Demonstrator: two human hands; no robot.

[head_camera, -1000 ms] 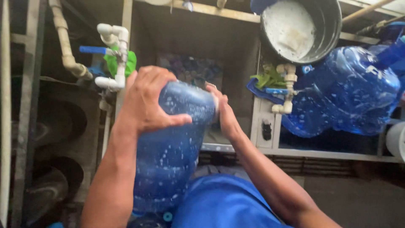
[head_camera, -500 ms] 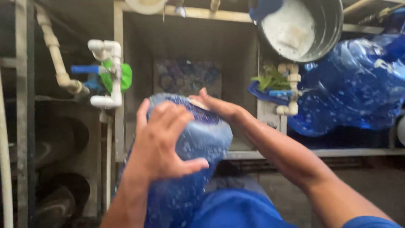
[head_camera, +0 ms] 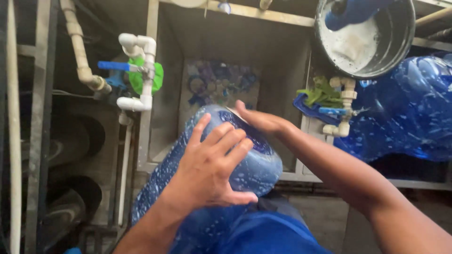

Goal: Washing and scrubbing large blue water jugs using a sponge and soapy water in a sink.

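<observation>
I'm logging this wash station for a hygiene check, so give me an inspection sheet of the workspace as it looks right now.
Surface: metal-framed wash bay, wet and stained.
Job's things: large blue water jug, speckled with droplets, lying tilted against the person's lap.
Clutter: metal bucket upper right; second blue jug beside it.
Grippers: left hand spread flat on the jug's base; right hand on its far edge.
Cables: nothing seen.
Surroundings: white pipes with blue valve handle at left, smaller pipe fitting at right.
</observation>
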